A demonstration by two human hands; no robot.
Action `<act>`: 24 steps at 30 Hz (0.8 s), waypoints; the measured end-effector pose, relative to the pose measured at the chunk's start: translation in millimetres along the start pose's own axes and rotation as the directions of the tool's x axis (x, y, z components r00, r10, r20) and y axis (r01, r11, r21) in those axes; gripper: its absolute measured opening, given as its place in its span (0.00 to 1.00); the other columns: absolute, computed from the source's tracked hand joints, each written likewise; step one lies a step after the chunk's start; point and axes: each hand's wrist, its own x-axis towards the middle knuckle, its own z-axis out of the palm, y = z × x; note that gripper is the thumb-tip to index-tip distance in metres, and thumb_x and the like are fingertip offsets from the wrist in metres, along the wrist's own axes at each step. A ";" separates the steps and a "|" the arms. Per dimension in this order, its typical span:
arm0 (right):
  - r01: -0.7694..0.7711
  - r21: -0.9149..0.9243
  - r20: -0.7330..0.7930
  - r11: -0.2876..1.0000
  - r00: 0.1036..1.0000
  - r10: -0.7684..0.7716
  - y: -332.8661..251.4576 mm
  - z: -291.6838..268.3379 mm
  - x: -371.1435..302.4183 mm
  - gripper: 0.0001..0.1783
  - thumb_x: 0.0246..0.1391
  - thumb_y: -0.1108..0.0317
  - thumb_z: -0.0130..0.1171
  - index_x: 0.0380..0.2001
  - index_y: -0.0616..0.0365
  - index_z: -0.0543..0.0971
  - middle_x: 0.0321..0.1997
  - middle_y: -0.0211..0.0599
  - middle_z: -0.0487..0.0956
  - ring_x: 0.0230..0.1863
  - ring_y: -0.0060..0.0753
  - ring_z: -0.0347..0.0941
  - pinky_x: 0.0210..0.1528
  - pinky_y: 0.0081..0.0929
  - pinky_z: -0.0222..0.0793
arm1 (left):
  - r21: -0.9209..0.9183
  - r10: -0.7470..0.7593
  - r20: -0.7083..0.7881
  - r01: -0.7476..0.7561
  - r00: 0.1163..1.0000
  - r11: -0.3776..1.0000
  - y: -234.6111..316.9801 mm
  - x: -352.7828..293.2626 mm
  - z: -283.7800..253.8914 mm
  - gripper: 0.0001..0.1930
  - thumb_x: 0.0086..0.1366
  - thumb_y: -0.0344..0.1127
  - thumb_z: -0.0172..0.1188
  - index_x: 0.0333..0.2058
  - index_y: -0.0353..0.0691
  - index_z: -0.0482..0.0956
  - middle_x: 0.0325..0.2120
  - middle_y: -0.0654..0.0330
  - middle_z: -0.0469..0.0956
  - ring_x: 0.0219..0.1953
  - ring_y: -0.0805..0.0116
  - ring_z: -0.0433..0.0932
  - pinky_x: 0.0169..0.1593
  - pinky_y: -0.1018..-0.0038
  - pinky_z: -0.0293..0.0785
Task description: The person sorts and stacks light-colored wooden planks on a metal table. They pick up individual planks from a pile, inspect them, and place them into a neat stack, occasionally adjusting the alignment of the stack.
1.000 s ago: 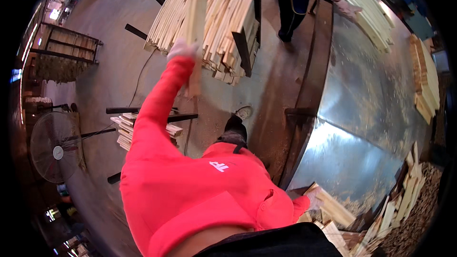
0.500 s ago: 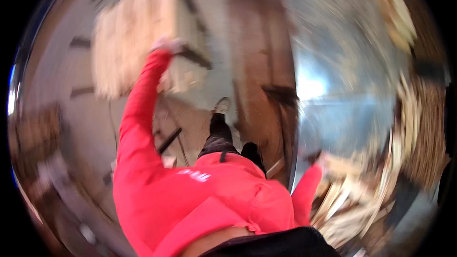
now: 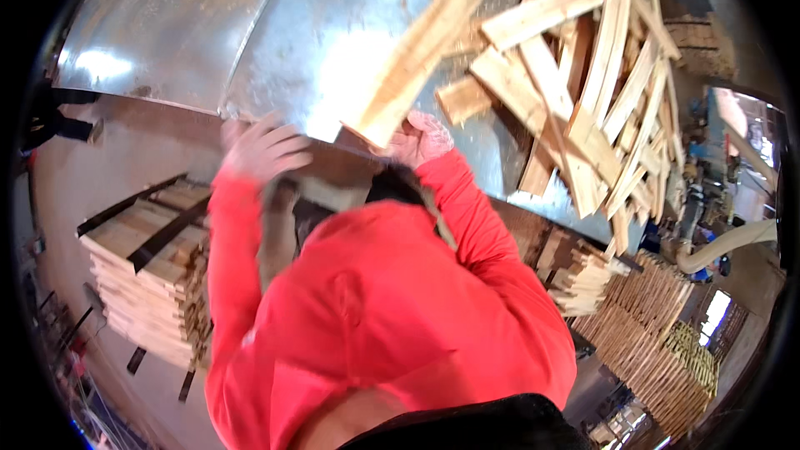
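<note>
We have one board [image 3: 417,67] aslant over the metal table [image 3: 200,25], its near end at the table's near edge; whether it touches the metal we cannot tell. Our right hand [image 3: 423,140] has its fingers clamped on that near end; our left hand [image 3: 267,146], blurred, is at the table's near edge, fingers apart. The table's left part gives us open room for moving, while its right part carries one tangled heap of boards [image 3: 575,92], over ten, too crossed for an exact count. Left and nearside of the table, one stack of boards [image 3: 142,283] stands with two dark bars [image 3: 171,229] across its top.
</note>
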 end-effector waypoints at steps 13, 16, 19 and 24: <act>-0.053 -0.961 0.004 -0.272 0.979 -0.202 -65.3 -252.7 -10.2 0.37 0.46 0.72 0.53 0.63 0.48 0.61 0.69 0.34 0.56 0.69 0.55 0.48 0.65 0.56 0.56 | 0.326 -0.222 -0.050 0.226 0.974 0.918 -162.7 136.9 120.4 0.30 0.55 0.31 0.66 0.58 0.36 0.67 0.44 0.53 0.78 0.45 0.60 0.79 0.49 0.62 0.77; 0.071 -0.975 0.140 -0.208 0.931 -0.337 -67.8 -241.7 -14.5 0.39 0.47 0.67 0.56 0.65 0.48 0.60 0.68 0.39 0.60 0.67 0.55 0.56 0.61 0.55 0.62 | 0.752 0.034 -0.177 0.113 0.984 0.650 -185.3 148.0 87.2 0.27 0.57 0.31 0.63 0.57 0.37 0.70 0.43 0.59 0.78 0.42 0.68 0.77 0.49 0.69 0.74; 0.007 -0.985 -0.005 0.173 0.998 -0.069 -128.1 -186.0 26.8 0.37 0.51 0.62 0.57 0.64 0.58 0.60 0.56 0.53 0.73 0.56 0.53 0.71 0.56 0.45 0.68 | 0.789 0.153 -0.149 0.024 0.977 0.614 -202.5 148.0 75.5 0.25 0.59 0.31 0.61 0.56 0.37 0.70 0.43 0.63 0.77 0.43 0.72 0.74 0.51 0.71 0.71; -0.198 -0.536 -0.188 0.820 0.976 0.113 -122.1 -189.1 150.9 0.36 0.49 0.54 0.63 0.54 0.72 0.69 0.47 0.58 0.78 0.50 0.53 0.76 0.55 0.37 0.68 | 0.600 0.042 -0.094 0.023 0.995 0.799 -197.9 153.2 71.4 0.30 0.59 0.33 0.60 0.60 0.37 0.66 0.47 0.60 0.76 0.47 0.68 0.75 0.53 0.69 0.71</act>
